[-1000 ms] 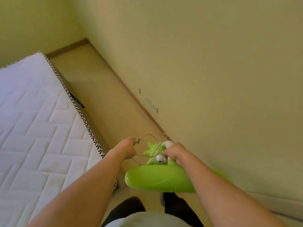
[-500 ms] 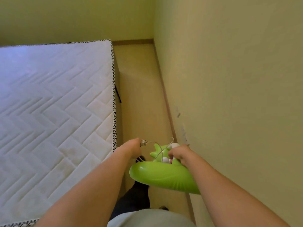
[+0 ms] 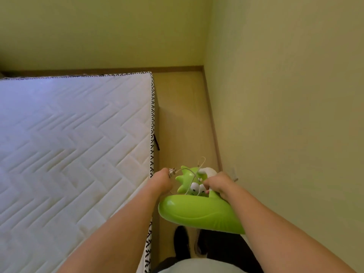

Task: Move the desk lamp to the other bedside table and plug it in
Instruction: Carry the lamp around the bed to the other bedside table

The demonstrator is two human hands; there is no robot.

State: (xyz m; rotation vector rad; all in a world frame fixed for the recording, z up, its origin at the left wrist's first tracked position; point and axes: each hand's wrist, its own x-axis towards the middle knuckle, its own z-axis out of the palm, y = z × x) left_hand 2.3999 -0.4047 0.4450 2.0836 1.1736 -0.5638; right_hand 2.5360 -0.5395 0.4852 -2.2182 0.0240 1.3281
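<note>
A bright green desk lamp (image 3: 197, 213) with a cartoon face and a white flexible neck is carried in front of me, above the floor strip. My right hand (image 3: 218, 186) is closed around its neck near the base. The thin white cord (image 3: 192, 174) loops over the lamp. My left hand (image 3: 162, 181) is closed on the plug (image 3: 172, 172), whose metal prongs stick out past my fingers. No bedside table is in view.
A bare white quilted mattress (image 3: 74, 144) fills the left. A narrow beige floor strip (image 3: 181, 119) runs between it and the yellow wall (image 3: 285, 115) on the right. A wall outlet (image 3: 233, 173) shows low on that wall. My dark shoes (image 3: 182, 241) are below.
My view has swung left, so the mattress now lies straight ahead and the room's far corner shows. Both hands keep the same hold on lamp and plug.
</note>
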